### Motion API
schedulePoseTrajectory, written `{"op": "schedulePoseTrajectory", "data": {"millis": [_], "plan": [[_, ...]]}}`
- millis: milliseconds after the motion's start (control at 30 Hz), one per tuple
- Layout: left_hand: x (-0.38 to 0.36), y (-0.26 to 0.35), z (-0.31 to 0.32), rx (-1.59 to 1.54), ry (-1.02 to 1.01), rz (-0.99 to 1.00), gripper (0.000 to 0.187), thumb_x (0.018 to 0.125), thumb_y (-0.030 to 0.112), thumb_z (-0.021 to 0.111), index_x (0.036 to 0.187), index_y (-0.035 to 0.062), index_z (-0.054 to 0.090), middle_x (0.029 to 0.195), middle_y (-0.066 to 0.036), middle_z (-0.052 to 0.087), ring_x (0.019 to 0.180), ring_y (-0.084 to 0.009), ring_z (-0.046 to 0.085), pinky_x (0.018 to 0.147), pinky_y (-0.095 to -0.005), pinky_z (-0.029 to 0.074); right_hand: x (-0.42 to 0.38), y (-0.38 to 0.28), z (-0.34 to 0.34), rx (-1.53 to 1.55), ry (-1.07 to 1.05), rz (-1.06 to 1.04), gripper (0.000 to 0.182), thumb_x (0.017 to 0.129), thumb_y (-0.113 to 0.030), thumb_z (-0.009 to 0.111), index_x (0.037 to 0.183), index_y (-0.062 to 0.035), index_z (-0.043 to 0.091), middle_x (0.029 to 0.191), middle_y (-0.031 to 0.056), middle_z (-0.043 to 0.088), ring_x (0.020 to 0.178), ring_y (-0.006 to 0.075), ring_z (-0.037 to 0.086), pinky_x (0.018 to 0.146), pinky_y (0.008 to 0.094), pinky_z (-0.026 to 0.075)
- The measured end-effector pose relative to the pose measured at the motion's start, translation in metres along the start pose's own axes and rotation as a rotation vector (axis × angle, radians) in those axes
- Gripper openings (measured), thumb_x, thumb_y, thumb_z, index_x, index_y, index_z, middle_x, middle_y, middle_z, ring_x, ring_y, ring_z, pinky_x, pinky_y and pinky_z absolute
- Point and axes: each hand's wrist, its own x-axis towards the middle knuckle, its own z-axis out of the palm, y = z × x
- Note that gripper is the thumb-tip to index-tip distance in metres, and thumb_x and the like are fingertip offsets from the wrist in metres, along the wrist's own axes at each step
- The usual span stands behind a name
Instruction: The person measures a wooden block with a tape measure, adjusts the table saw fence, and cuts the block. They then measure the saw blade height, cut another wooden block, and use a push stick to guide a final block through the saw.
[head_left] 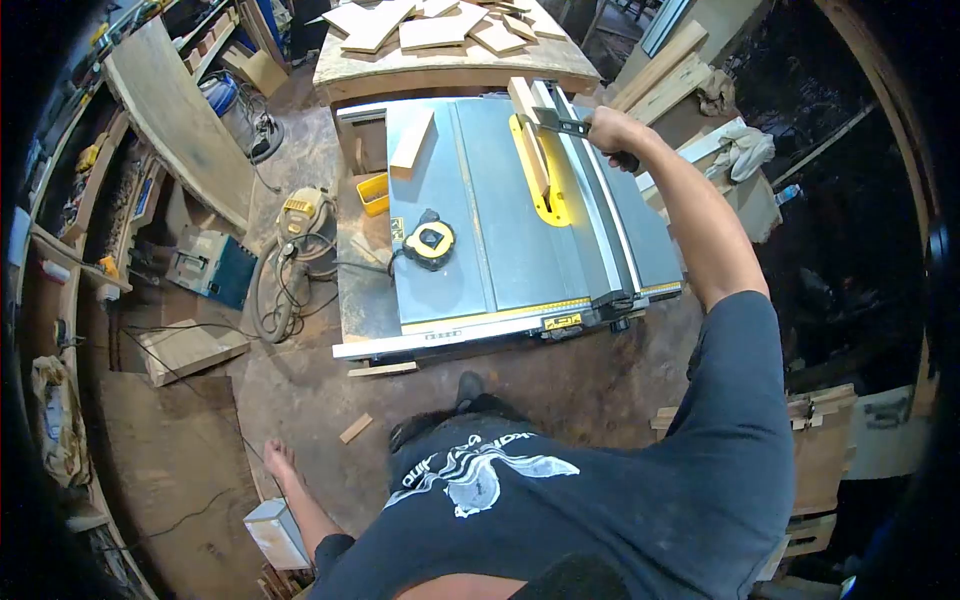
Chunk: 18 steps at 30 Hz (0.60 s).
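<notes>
My right hand (pixel 612 137) is closed on the handle of a dark clamp (pixel 560 124) at the far end of the table saw's fence. The clamp lies across the fence (pixel 590 200) and a wooden strip (pixel 530 130) standing beside it. The strip runs along the yellow insert (pixel 548 190) in the saw table (pixel 500 220). At the lower left, my left hand (pixel 279 458) hangs low over the floor, away from the saw; its fingers are too small to make out clearly.
A tape measure (pixel 430 242) and a wood piece (pixel 411 138) lie on the saw table. Behind it stands a bench (pixel 345 75) with several boards. A hose and power tool (pixel 303 215) are on the floor to the left, near a case (pixel 212 267).
</notes>
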Motion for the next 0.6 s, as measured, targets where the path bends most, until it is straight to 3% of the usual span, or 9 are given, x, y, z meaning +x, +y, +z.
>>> {"op": "schedulePoseTrajectory", "data": {"millis": [167, 267, 333, 400, 433, 467, 533, 567, 600], "plan": [[-0.034, 0.015, 0.040, 0.134, -0.118, 0.139, 0.048, 0.098, 0.026, 0.048, 0.143, 0.0083, 0.054, 0.138, -0.012, 0.059, 0.109, -0.0245, 0.061, 0.087, -0.0390, 0.049, 0.008, -0.003, -0.018, -0.138, 0.040, -0.070, 0.035, 0.087, -0.001, 0.039, 0.113, -0.0045, 0.061, 0.069, 0.0125, 0.059, 0.048, 0.0215, 0.061, 0.039, 0.0410, 0.052], [-0.020, 0.016, 0.041, 0.132, -0.077, 0.230, 0.043, 0.098, 0.024, 0.047, 0.135, 0.0068, 0.061, 0.120, -0.008, 0.066, 0.097, -0.0204, 0.063, 0.079, -0.0350, 0.050, -0.030, -0.036, -0.035, -0.210, 0.060, -0.037, 0.041, 0.085, 0.001, 0.043, 0.122, -0.0038, 0.062, 0.086, 0.0195, 0.070, 0.060, 0.0275, 0.070, 0.054, 0.0448, 0.059], [0.011, 0.018, 0.033, 0.131, -0.041, 0.133, 0.039, 0.097, 0.022, 0.047, 0.125, 0.0048, 0.067, 0.095, -0.002, 0.063, 0.083, -0.0158, 0.060, 0.070, -0.0324, 0.049, -0.021, -0.031, -0.032, -0.289, 0.277, -0.311, 0.051, 0.085, 0.000, 0.047, 0.134, -0.0052, 0.059, 0.099, 0.0219, 0.072, 0.080, 0.0337, 0.073, 0.075, 0.0459, 0.060], [0.053, 0.026, 0.029, 0.167, -0.025, 0.082, 0.036, 0.097, 0.022, 0.047, 0.121, 0.0046, 0.068, 0.088, 0.000, 0.058, 0.078, -0.0148, 0.058, 0.067, -0.0323, 0.047, -0.021, -0.047, -0.024, -0.364, 0.387, -0.381, 0.053, 0.086, -0.001, 0.046, 0.136, -0.0139, 0.060, 0.101, 0.0181, 0.073, 0.072, 0.0279, 0.073, 0.063, 0.0396, 0.060], [0.070, 0.025, 0.036, 0.189, -0.003, 0.030, 0.034, 0.097, 0.022, 0.048, 0.117, 0.0044, 0.070, 0.080, 0.002, 0.052, 0.073, -0.0138, 0.055, 0.063, -0.0322, 0.046, -0.025, -0.063, -0.025, -0.499, 0.348, -0.361, 0.054, 0.086, -0.003, 0.048, 0.138, -0.0163, 0.059, 0.104, 0.0203, 0.072, 0.085, 0.0325, 0.072, 0.074, 0.0438, 0.058], [0.077, 0.032, 0.046, 0.185, -0.015, 0.026, 0.034, 0.097, 0.022, 0.048, 0.117, 0.0044, 0.070, 0.080, 0.002, 0.052, 0.073, -0.0138, 0.055, 0.063, -0.0322, 0.046, -0.032, -0.082, -0.026, -0.632, 0.306, -0.338, 0.056, 0.086, -0.004, 0.049, 0.140, -0.0186, 0.057, 0.107, 0.0225, 0.071, 0.097, 0.0370, 0.070, 0.085, 0.0480, 0.056], [0.080, 0.057, 0.061, 0.427, -0.038, 0.209, 0.037, 0.098, 0.023, 0.048, 0.118, 0.0003, 0.069, 0.091, -0.004, 0.065, 0.085, -0.0207, 0.063, 0.075, -0.0354, 0.051, -0.022, -0.101, -0.025, -0.657, 0.322, -0.345, 0.054, 0.086, -0.006, 0.050, 0.137, -0.0221, 0.060, 0.104, 0.0217, 0.072, 0.096, 0.0377, 0.070, 0.084, 0.0480, 0.057], [0.076, 0.068, 0.068, 0.431, -0.047, 0.203, 0.037, 0.098, 0.023, 0.048, 0.118, 0.0003, 0.069, 0.091, -0.004, 0.065, 0.085, -0.0207, 0.063, 0.075, -0.0354, 0.051, -0.020, -0.111, -0.024, -0.739, 0.282, -0.366, 0.042, 0.088, -0.007, 0.051, 0.126, -0.0184, 0.065, 0.103, 0.0191, 0.073, 0.096, 0.0354, 0.071, 0.082, 0.0464, 0.058], [0.073, 0.075, 0.074, 0.489, -0.014, 0.405, 0.038, 0.098, 0.023, 0.050, 0.120, -0.0014, 0.068, 0.101, -0.009, 0.068, 0.095, -0.0254, 0.065, 0.083, -0.0375, 0.051, -0.018, -0.119, -0.023, -0.819, 0.236, -0.386, 0.032, 0.090, -0.007, 0.052, 0.116, -0.0147, 0.070, 0.102, 0.0165, 0.074, 0.095, 0.0331, 0.072, 0.081, 0.0449, 0.059]]}}
